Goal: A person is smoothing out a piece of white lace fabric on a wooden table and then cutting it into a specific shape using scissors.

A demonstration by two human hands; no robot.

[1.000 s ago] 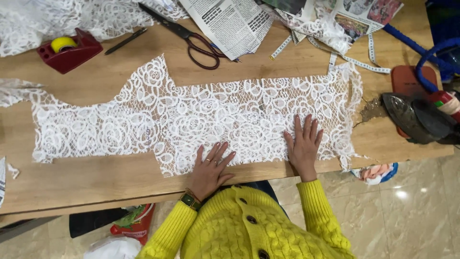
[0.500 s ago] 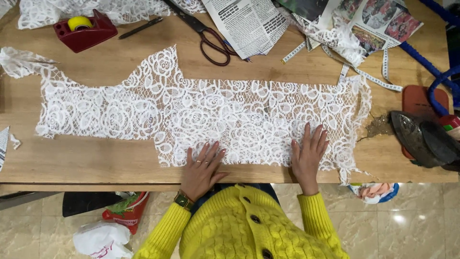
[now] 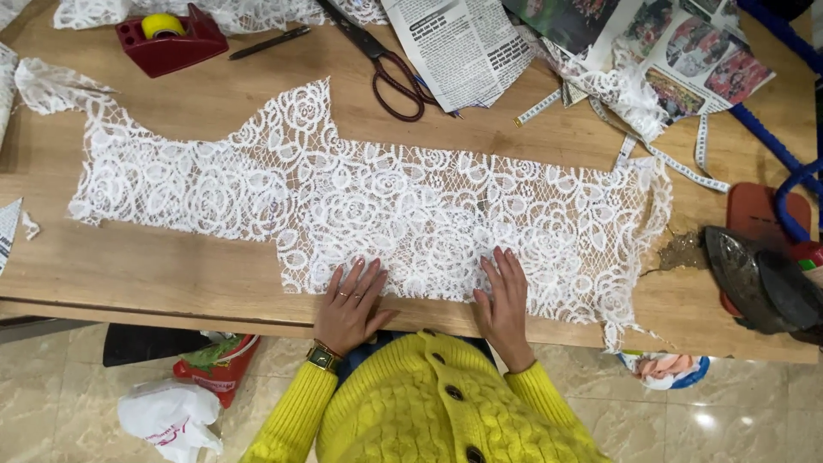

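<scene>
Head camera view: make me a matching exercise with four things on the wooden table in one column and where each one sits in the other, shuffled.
Things:
1. white rose-pattern lace fabric
2. red tape dispenser with yellow roll
3. dark-handled scissors
4. dark flat iron

Places:
A. far right edge of the table
B. far left corner
C. flat under both hands
D. far side, beside the newspaper sheet

Pairs: 1-C, 2-B, 3-D, 4-A

The left hand and right hand press the lace.

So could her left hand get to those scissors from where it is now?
Probably yes. The left hand lies flat on the lace at the table's near edge, and the scissors lie beyond it on bare wood. Nothing stands between them, though she would likely have to lean forward.
</scene>
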